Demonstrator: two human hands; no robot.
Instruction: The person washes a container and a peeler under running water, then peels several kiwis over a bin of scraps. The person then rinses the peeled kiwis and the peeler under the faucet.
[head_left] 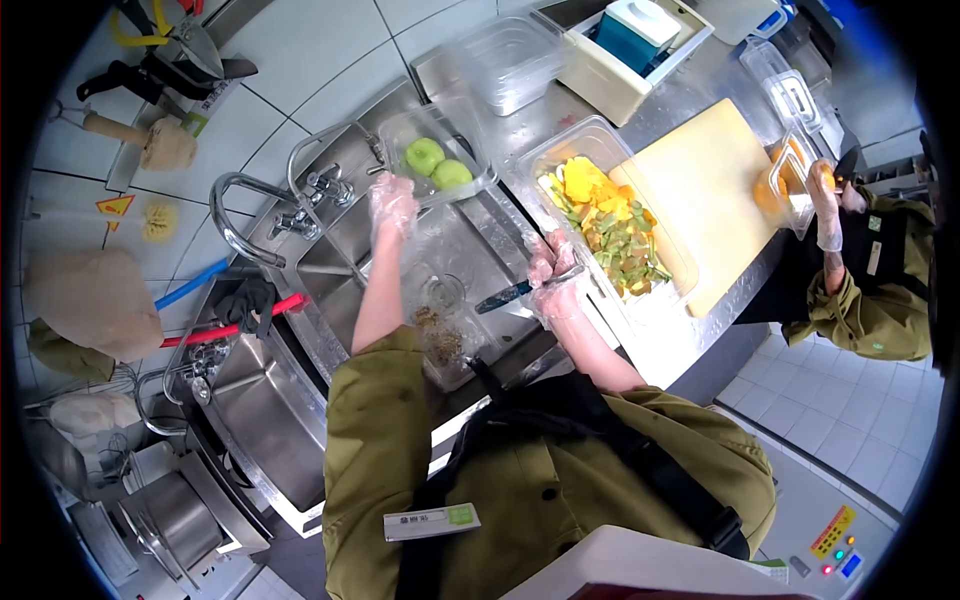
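Note:
My left hand, in a clear plastic glove, is closed at the near corner of a clear plastic container over the sink's back edge. Inside it lie two round, pale green fruits that look peeled. My right hand, also gloved, is wrapped round a slim dark-handled tool; its working end cannot be made out. Just beyond this hand stands a clear tub of cut fruit, with yellow pieces at the back and green-brown pieces in front. Below my hands, the sink holds a clear container of scraps.
Right of the tub lies a cutting board. A co-worker's gloved hand is beside a clear container of orange pieces. Stacked clear containers and a white bin stand behind. Taps rise left of my left hand.

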